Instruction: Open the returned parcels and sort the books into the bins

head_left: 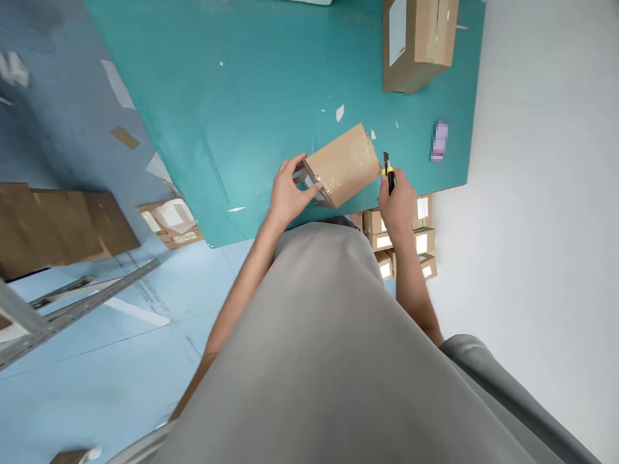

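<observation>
A small brown cardboard box [342, 162] with clear tape on it sits tilted in view near the front edge of the green table [261, 84]. My left hand [290, 193] grips its left end, thumb on the near side and fingers on the far side. In my right hand [399, 200] is a black and yellow utility knife [389, 177], its blade out and pointing away from me. The knife is beside the box's right end; whether the blade touches the cardboard I cannot tell.
A larger taped carton [420, 45] stands at the table's back right, with a blurred pinkish item [439, 140] nearer. Paper scraps [340, 113] lie about. Stacked labelled boxes [382, 241] are below the right edge. Cardboard [62, 225] and a metal rack [77, 312] are at left.
</observation>
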### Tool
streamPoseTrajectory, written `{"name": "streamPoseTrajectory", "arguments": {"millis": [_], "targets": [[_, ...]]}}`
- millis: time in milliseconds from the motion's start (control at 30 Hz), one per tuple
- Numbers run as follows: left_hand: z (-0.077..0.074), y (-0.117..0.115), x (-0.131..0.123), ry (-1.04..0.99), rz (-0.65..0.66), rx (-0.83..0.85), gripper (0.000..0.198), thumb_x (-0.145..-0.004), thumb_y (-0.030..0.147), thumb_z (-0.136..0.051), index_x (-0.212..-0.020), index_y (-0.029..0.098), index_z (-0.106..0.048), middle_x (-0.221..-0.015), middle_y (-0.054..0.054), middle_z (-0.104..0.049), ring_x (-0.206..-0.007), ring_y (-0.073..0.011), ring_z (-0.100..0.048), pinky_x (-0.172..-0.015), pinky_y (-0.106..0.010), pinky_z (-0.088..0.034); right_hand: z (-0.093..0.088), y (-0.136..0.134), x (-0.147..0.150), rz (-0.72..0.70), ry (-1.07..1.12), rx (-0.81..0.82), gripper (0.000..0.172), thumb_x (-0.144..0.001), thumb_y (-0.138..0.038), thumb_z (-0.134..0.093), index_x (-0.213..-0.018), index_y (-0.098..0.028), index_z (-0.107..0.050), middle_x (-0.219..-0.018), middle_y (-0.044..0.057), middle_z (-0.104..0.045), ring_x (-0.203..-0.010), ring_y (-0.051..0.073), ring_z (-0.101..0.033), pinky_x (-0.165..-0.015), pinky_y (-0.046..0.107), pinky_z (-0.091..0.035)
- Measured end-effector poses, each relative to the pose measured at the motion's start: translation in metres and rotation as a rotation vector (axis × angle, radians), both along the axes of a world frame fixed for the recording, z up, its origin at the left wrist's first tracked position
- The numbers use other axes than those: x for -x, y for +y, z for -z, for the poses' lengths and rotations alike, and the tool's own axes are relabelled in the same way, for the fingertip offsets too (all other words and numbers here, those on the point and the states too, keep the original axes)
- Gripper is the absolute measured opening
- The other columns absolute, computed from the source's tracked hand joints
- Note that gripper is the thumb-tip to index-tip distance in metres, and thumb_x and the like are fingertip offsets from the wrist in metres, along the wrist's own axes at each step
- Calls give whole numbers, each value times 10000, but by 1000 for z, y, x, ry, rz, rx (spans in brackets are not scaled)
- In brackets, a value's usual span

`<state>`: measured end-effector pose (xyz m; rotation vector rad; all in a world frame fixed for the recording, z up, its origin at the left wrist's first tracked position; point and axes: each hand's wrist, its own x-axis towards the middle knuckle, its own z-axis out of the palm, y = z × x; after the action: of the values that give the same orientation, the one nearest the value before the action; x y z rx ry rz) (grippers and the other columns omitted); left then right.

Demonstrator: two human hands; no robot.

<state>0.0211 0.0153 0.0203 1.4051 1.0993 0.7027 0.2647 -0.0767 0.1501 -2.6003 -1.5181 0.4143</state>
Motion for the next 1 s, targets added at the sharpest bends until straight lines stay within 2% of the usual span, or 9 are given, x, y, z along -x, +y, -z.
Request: {"name": "streamPoseTrajectory", "arguments": {"millis": [100,200,333,433,567,700,767,867,1000], "targets": [[-3,-7,-4,59,4,-22,882,-884,445,-915,-1663,247,-555,-1697,-176,-576,-1548,-396,-619,-1285,-586,-555,25,7,-30,-27,109,31,544,-1209,-593,-352,-1445,-212,-660,-1109,153,-793,-979,329,-780,-913,445,-589],[-4,-8,-9,77,27,-27,968,-882,424,-923,-1726,253,-481,-1742,-181,-532,-1596,-402,-574,-1340,-594,-493,34,3,-42,-68,175,11,552,-1215,-589,-311,-1432,-220,-659,-1085,140,-801,-968,324,-781,-915,451,-594],[-14,-7,-15,130,59,-33,991,-874,423,-909,-1745,269,-462,-1761,-164,-535,-1605,-388,-570,-1334,-589,-494,29,-11,-50,-86,204,26,569,-1207,-595,-315,-1438,-204,-659,-1179,183,-816,-1047,348,-782,-929,456,-589],[-29,-3,-20,237,55,-36,867,-901,409,-834,-1705,280,-535,-1726,-124,-598,-1570,-359,-613,-1321,-555,-514,20,-19,-59,-92,246,92,580,-1203,-575,-312,-1469,-192,-656,-1229,204,-817,-1091,366,-788,-937,462,-587],[-49,4,-27,363,62,-2,646,-954,376,-706,-1593,284,-682,-1617,-92,-710,-1506,-347,-675,-1317,-513,-520,11,-23,-72,-111,343,186,564,-1198,-524,-318,-1489,-187,-663,-1127,181,-842,-1049,371,-800,-923,455,-587],[-64,5,-38,398,35,-14,675,-987,431,-711,-1643,289,-643,-1651,-84,-685,-1575,-341,-617,-1338,-492,-497,10,-22,-84,-120,438,245,524,-1195,-484,-347,-1516,-218,-665,-1102,142,-850,-1069,365,-814,-922,426,-589],[-71,4,-49,408,-40,-56,689,-1030,477,-702,-1695,347,-580,-1697,-48,-644,-1633,-331,-554,-1365,-481,-471,10,-19,-89,-115,460,264,520,-1191,-480,-371,-1540,-224,-660,-1106,129,-852,-1085,357,-815,-926,415,-591],[-80,2,-73,360,-148,-95,669,-1107,547,-622,-1750,426,-478,-1667,-26,-671,-1658,-346,-522,-1365,-545,-479,8,-11,-96,-110,449,295,519,-1179,-495,-436,-1565,-229,-658,-1141,132,-855,-1088,354,-814,-926,401,-584],[-86,4,-114,332,-134,-109,604,-1125,590,-602,-1695,397,-552,-1503,-40,-787,-1591,-352,-603,-1386,-623,-435,3,-3,-105,-113,449,311,515,-1184,-496,-457,-1575,-228,-658,-1216,140,-847,-1080,337,-817,-921,374,-567]]}}
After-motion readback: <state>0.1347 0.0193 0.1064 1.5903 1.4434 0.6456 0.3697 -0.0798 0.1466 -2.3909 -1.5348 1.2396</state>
